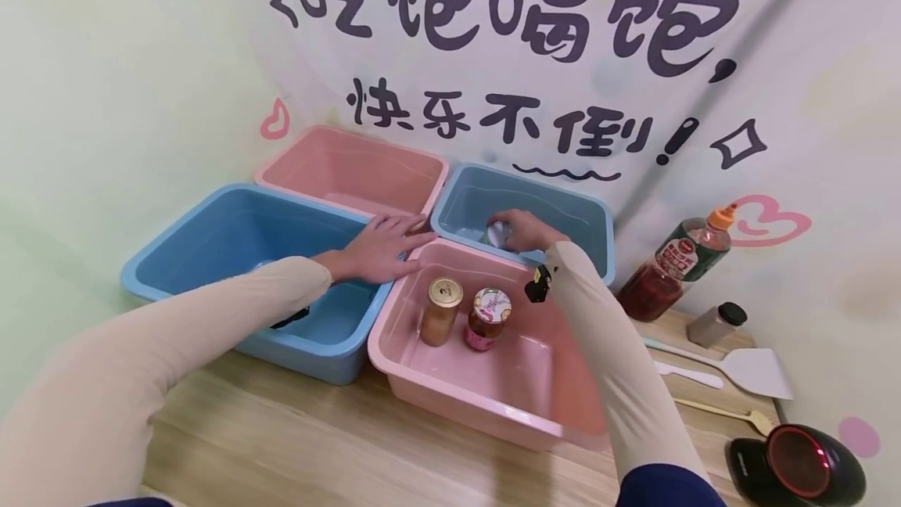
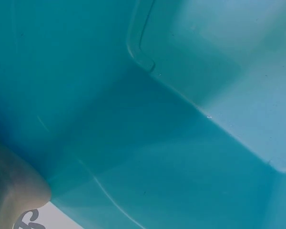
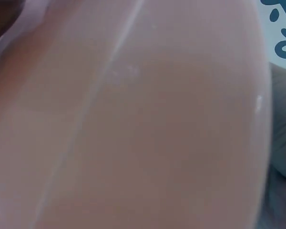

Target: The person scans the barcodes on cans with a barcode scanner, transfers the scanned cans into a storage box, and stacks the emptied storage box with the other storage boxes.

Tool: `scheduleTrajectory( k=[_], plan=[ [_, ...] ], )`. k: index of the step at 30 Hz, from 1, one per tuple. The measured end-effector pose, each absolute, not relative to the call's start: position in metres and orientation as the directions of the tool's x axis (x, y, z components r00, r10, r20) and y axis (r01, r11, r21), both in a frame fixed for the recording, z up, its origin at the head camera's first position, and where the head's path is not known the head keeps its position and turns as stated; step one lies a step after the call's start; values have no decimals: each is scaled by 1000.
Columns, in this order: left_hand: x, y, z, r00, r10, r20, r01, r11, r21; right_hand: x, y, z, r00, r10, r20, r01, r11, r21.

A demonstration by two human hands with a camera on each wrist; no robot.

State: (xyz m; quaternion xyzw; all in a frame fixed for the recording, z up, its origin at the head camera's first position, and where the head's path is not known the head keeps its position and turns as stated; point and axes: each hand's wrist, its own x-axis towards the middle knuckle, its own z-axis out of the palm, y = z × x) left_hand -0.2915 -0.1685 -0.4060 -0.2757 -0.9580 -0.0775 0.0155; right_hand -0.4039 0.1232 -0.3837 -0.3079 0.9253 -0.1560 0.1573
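The right hand [image 1: 524,231] grips a can [image 1: 498,234] by its top, low inside the far blue bin [image 1: 464,186]. The left hand [image 1: 380,247] lies flat and open on the rims where the bins meet. Best to keep that brace firm and hold the can upright, clear of the wall.

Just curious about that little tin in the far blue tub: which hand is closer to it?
Right. The right hand grips the tin in the far blue tub; the left hand rests flat on the tub rims beside it.

Four rectangular plastic tubs: near-left blue tub [image 1: 211,233] and far-right blue tub [image 1: 563,206], far-left pink tub [image 1: 338,170] and near-right pink tub [image 1: 457,390]. Gold-lidded amber glass jar [image 1: 440,311], pink floral-lidded red jar [image 1: 488,319]. Beige sleeves [image 1: 619,366]. Light woodgrain tabletop [image 1: 296,444].
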Motion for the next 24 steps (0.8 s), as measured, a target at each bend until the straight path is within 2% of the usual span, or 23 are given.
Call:
scheduleTrajectory(
  k=[8,16,24],
  plan=[
    [-291,-170,-407,-852,519,62,522,841,144,-410,105,-384,-780,-588,-216,-463,773,-433],
    [-290,-169,-406,-851,522,60,525,839,142,-417,84,-392,-755,-617,-224,-488,756,-437],
    [-292,-169,-407,-847,527,67,531,835,145,-421,75,-399,-742,-588,-321,-429,785,-446]
  ],
)
